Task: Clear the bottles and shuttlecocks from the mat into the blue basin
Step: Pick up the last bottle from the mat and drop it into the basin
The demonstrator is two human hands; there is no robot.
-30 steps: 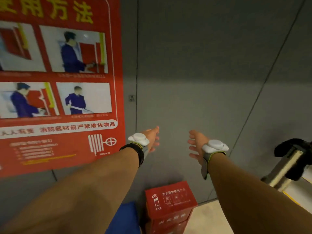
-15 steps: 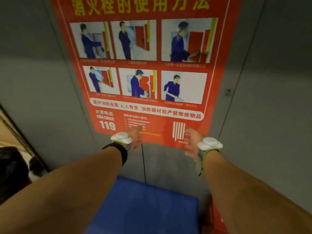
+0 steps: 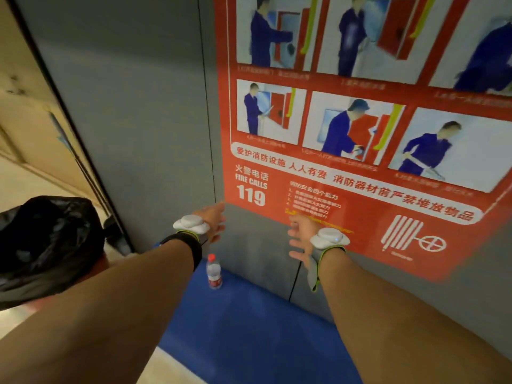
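Observation:
A clear plastic bottle (image 3: 214, 271) with a red cap and red label stands upright on the blue mat (image 3: 249, 322), close to the grey wall. My left hand (image 3: 213, 221) is stretched forward above the bottle, fingers apart, holding nothing. My right hand (image 3: 300, 239) is held out to the right of it, also with spread fingers and nothing in it. Both wrists carry white trackers. No shuttlecocks and no blue basin appear in this view.
A grey wall (image 3: 155, 120) with a large red fire-safety poster (image 3: 360, 134) stands directly ahead. A bin lined with a black bag (image 3: 44, 245) sits at the left. Pale floor (image 3: 171, 370) runs along the mat's near edge.
The view has swung left along the wall and down. The red box left the frame, and the mat, the bottle and the black bag came into sight. Both hands stay outstretched and empty.

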